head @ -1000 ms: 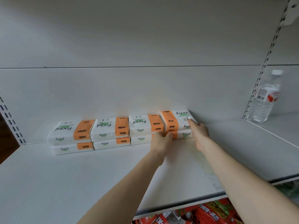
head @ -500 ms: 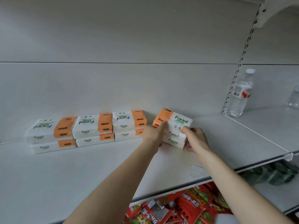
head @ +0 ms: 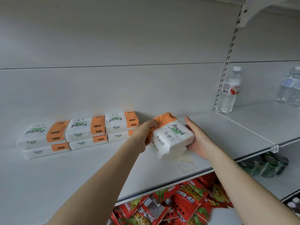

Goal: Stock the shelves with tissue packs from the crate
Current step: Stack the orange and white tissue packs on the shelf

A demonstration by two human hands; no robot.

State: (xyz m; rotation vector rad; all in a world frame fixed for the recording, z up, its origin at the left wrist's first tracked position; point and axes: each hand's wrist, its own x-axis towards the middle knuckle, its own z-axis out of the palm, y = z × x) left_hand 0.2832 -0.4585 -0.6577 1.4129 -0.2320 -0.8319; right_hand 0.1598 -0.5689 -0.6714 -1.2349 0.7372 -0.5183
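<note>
At frame centre our left hand (head: 142, 133) and right hand (head: 200, 141) grip opposite ends of two tilted tissue packs (head: 172, 138), keeping them stacked, just right of the stocked row (head: 86, 128) on the shelf (head: 78, 181).

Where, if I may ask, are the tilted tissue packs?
Head view, centre-right: the tissue packs held between left hand and right hand, right of the stocked row.

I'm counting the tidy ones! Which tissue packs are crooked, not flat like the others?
The two stacked tissue packs held between the left hand and right hand: tilted, apart from the three flat stacks on the shelf.
</note>
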